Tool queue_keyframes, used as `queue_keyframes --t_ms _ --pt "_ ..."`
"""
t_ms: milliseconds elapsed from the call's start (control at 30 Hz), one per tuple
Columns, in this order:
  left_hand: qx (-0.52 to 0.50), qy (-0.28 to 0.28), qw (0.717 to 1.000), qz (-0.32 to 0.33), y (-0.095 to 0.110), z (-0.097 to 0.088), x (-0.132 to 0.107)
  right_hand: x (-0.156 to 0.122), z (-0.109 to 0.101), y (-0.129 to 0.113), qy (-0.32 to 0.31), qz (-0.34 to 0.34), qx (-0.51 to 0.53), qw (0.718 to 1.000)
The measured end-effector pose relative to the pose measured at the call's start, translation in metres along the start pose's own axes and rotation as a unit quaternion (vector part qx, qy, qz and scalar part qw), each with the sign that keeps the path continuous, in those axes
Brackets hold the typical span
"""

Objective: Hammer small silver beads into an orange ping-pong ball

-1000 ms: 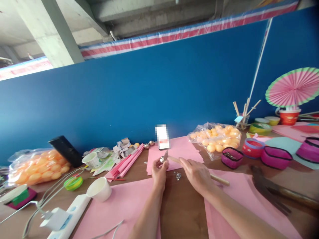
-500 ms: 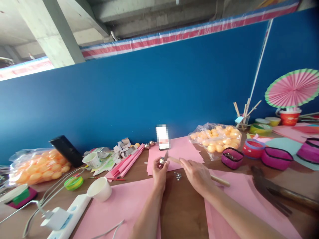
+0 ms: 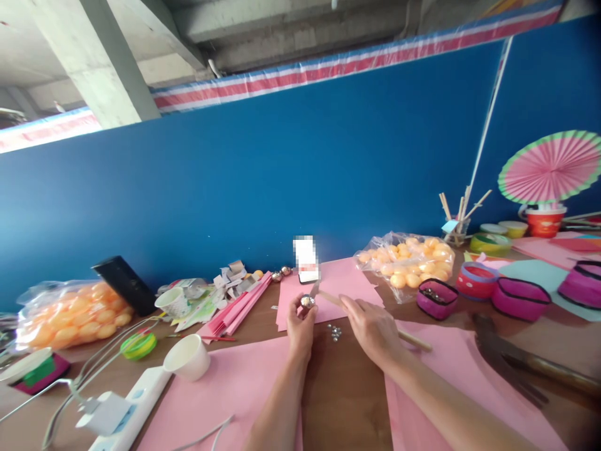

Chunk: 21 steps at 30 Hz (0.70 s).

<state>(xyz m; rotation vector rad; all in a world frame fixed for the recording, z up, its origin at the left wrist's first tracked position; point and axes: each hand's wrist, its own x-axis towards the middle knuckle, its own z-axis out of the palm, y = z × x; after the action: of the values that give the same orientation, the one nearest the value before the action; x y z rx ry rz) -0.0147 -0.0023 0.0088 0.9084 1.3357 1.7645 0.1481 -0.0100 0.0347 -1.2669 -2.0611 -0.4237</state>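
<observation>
My left hand (image 3: 300, 326) is closed, pinching a small shiny silvery round piece (image 3: 307, 301) with a pale, yellowish face between thumb and fingers. My right hand (image 3: 373, 329) is wrapped round the light wooden handle (image 3: 416, 340) of what looks like a small hammer. Its pointed grey metal end (image 3: 315, 289) is right beside the round piece; I cannot tell whether they touch. Several small silvery beads (image 3: 334, 332) lie on the brown table between my hands. Pink paper (image 3: 340, 282) lies beneath and behind the round piece.
A phone (image 3: 308, 274) stands at the back. Bags of orange balls (image 3: 416, 260) lie on both sides. A big hammer (image 3: 507, 357), purple containers (image 3: 521, 298) and a paper fan (image 3: 554, 169) are on the right. A white cup (image 3: 188, 357) and power strip (image 3: 136, 401) stand left.
The silvery round piece has turned slightly in my left fingers, with more of its face showing. The pointed metal end has shifted a little up and right.
</observation>
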Motion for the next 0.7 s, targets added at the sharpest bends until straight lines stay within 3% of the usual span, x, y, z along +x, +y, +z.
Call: queue_keyframes --t_ms 333,700 --pt "0.010 -0.014 1.000 0.003 -0.0009 -0.0002 0.0003 -0.0015 0.0016 -0.0009 -0.040 -0.002 -0.005 0.999" --pt "0.045 -0.001 0.999 0.007 0.0017 0.0002 -0.0010 -0.0008 0.0031 0.0006 -0.014 0.008 0.009 1.000"
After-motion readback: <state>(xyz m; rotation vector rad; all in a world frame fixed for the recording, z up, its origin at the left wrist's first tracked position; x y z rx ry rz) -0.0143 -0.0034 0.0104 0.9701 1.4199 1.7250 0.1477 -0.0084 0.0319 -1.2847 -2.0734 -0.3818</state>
